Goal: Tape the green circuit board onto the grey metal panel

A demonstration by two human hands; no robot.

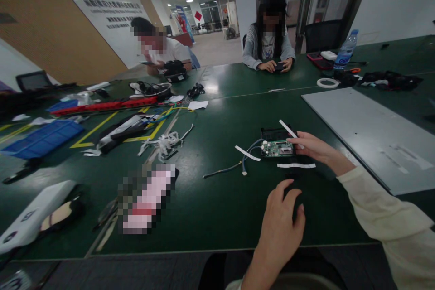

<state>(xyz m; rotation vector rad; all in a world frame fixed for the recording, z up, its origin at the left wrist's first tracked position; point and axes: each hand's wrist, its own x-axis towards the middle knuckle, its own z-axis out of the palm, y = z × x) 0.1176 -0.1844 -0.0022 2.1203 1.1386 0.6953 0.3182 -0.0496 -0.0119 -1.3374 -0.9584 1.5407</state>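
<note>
My right hand [311, 147] is at the right edge of a small black case. Its fingers are closed on a narrow white strip [284, 127], which slants up across the case's corner. A green circuit board [277, 148] with white connectors sits at the case's near side, and the black case part [272, 133] lies behind it. Grey-blue cables [226, 171] run out to the left. Two more white strips lie on the table, one strip [248, 153] across the cables and the other strip [295, 166] in front of the board. Nearer to me, my left hand [282, 222] hovers empty, fingers curved and apart.
A large grey panel [367, 122] lies at the right. Left of the board are a phone [149, 199], tangled white strips [165, 144] and a blue tray [44, 138]. Across the green table [217, 217] sit two people; a tape roll [327, 83] and a bottle [345, 50] stand far right.
</note>
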